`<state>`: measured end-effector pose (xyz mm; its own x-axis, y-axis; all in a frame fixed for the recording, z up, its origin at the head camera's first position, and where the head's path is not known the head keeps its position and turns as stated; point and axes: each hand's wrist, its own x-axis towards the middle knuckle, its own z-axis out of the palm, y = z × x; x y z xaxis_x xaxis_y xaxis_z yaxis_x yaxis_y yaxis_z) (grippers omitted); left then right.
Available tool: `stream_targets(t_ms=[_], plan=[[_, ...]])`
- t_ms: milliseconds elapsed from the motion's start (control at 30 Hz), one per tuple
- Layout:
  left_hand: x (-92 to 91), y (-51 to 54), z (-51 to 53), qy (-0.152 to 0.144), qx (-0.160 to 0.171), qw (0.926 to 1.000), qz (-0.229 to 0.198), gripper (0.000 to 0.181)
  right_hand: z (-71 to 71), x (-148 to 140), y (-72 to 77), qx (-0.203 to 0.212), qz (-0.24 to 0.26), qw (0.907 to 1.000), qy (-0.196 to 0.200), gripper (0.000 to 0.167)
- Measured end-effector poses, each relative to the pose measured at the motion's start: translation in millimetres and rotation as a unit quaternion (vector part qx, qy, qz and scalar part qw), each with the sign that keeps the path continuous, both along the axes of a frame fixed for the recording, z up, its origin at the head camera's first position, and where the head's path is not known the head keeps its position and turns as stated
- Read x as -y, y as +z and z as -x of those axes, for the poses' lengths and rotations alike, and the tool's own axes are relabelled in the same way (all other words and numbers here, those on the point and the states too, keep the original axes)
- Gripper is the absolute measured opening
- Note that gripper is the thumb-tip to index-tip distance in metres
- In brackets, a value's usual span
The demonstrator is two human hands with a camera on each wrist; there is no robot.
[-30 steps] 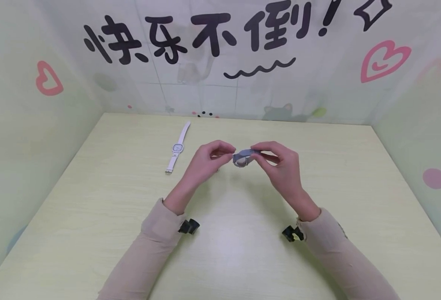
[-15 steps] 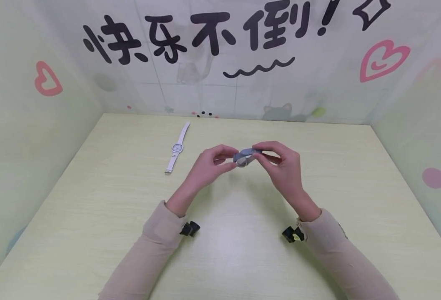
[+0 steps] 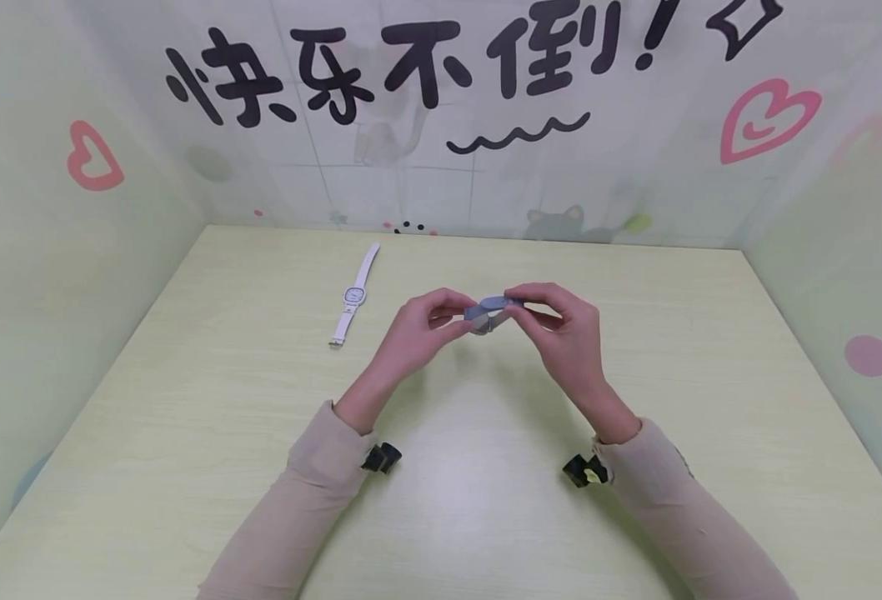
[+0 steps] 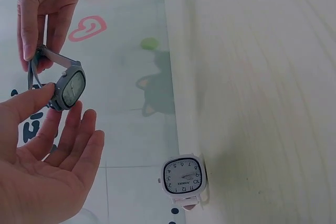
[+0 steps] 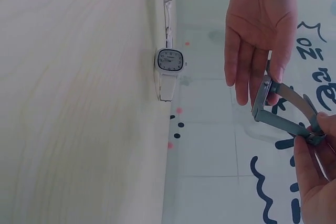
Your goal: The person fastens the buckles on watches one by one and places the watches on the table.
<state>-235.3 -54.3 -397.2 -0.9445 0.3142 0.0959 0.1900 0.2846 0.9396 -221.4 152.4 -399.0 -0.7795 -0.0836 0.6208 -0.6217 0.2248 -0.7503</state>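
A blue-grey wristwatch [image 3: 494, 303] is held above the table between both hands, its strap bent round into a loop. My left hand [image 3: 420, 332] pinches it at the watch case [image 4: 72, 88] between thumb and fingers, and the other fingers spread loosely below in the left wrist view. On the other side, my right hand [image 3: 567, 327] pinches the strap [image 5: 283, 123] between thumb and fingers near the buckle. The fingertips partly hide the buckle, so I cannot tell whether it is fastened. The dial faces away from the head camera.
A white wristwatch [image 3: 354, 297] lies stretched out on the pale wooden table [image 3: 441, 500], left of the hands. Printed cloth walls [image 3: 381, 192] stand at the back and both sides of the table. Small black cameras [image 3: 383, 457] sit at both sleeve cuffs.
My left hand has shifted slightly right and its fingers have changed their hold on the blue-grey wristwatch. The watch has turned a little. My right hand and the white wristwatch have hardly moved.
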Motion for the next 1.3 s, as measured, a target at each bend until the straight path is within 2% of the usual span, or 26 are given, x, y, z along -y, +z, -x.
stream_targets(t_ms=[433,667,967,1300], plan=[[1.7,0.3,-0.8,0.008,-0.002,0.9999,0.008,0.027,-1.7,1.0,-1.3,0.002,-0.012,0.9999,0.01,0.017],[2.3,1.1,-2.1,0.008,-0.017,0.9998,0.004,0.025,-2.8,1.0,-1.0,0.007,-0.033,0.9994,0.005,0.015],[3.7,0.8,-1.6,0.014,-0.045,0.9986,-0.022,0.024,-1.7,-0.4,-2.0,0.016,-0.069,0.9975,-0.008,0.016],[3.4,3.0,-0.9,0.025,-0.047,0.9984,-0.014,0.025,-0.4,-0.1,-1.3,0.02,-0.09,0.9958,-0.003,0.016]])
